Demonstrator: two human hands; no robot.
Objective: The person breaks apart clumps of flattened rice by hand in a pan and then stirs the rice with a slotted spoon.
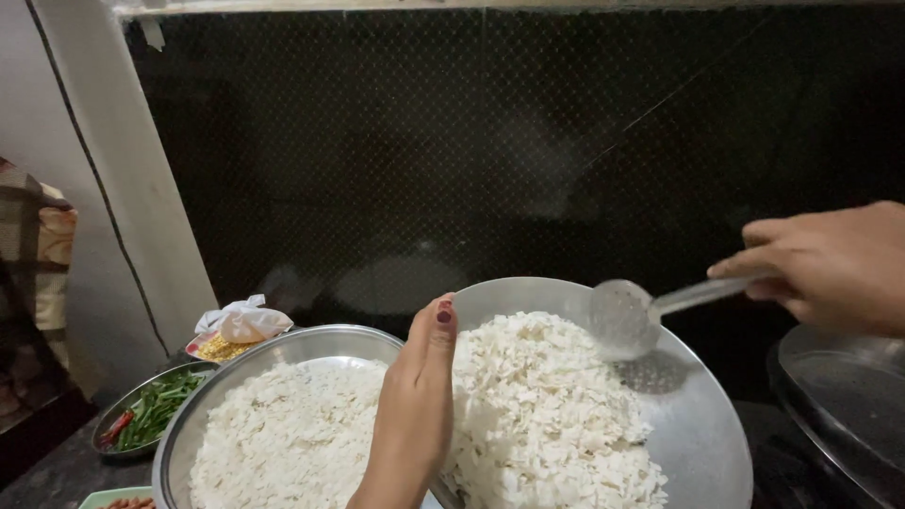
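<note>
- Left hand [415, 405] is closest to the cam, bottom middle. Held flat and standing on its edge, fingers together, pointing up and a bit right. It holds nothing. It sits betw. the two big bowls, on the rim of the wok [698, 424].
- Right hand [834, 264] comes in from the right edge, fingers closed around the handle of a metal skimmer spoon [627, 316].
- Spoon's long side runs left to right, handle a bit higher than the scoop. Round scoop w/ small holes points left and hangs just over the wok, near the white flakes.
- Wok is wide and silver. Inside: a big pile of white flat rice flakes [537, 415], mostly on its left side. Right side is bare metal.
- Steel bowl [283, 349] to the left, touching the wok, also full of white flakes.
- Small steel plate [141, 415] far left w/ green strips and smth red.
- Behind it, a plate w/ yellow bits [219, 349] and a crumpled white bag [247, 320].
- Dark pan [839, 396] at the right edge; can't tell what's in it.
</note>
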